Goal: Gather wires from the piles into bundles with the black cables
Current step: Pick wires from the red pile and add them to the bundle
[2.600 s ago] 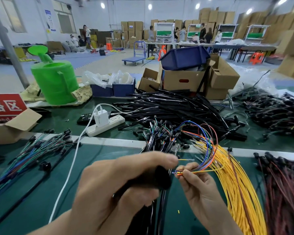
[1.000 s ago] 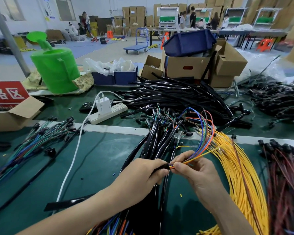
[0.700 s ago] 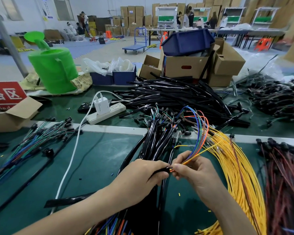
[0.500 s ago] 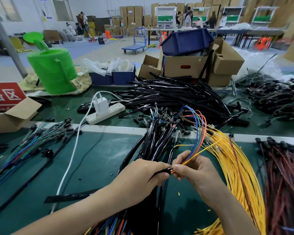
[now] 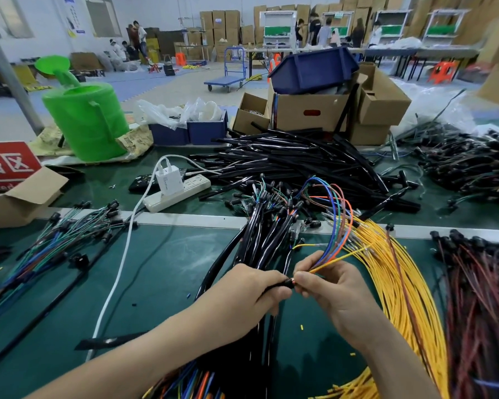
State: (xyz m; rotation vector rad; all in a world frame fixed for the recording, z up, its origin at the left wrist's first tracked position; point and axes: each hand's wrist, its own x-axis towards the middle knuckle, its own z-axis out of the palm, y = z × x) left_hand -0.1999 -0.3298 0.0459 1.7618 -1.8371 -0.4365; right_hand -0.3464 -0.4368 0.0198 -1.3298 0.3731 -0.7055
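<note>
Black cable (image 5: 277,285): one length, its end showing between the thumb and forefinger of the left hand (image 5: 242,295), low over the green table mat (image 5: 170,269), at centre, in front of the bundled black cables (image 5: 260,240).

Coloured wires (image 5: 338,226): blue, green, brown, orange and one yellow strand, arching up from the right hand (image 5: 334,292), their ends meeting the mouth of the black cable.

Writing: red sign (image 5: 6,164) at far left with white characters, the last reading 区; below it part of a Latin word, "ified". Other labels are too small to read.

Surroundings:
- yellow wires (image 5: 401,283), a long sheaf just right of the right hand;
- dark red wires (image 5: 478,298) at the right edge;
- blue-green wires (image 5: 55,240) with black plugs, at left;
- black tubing pile (image 5: 300,162) behind;
- white power strip (image 5: 176,194) carrying a white charger (image 5: 169,180), with a white cord (image 5: 113,283) running toward the near edge;
- green watering can (image 5: 87,119), back left;
- cardboard box (image 5: 308,113) topped by a blue bin (image 5: 311,70).

Hands: both forearms reach in from the lower edge. The left hand's fingers curl round the black cable, thumb and forefinger clamping its tip. The right hand pinches the coloured wires at their ends, the remaining fingers loosely bent; the two hands' fingertips almost touch.
</note>
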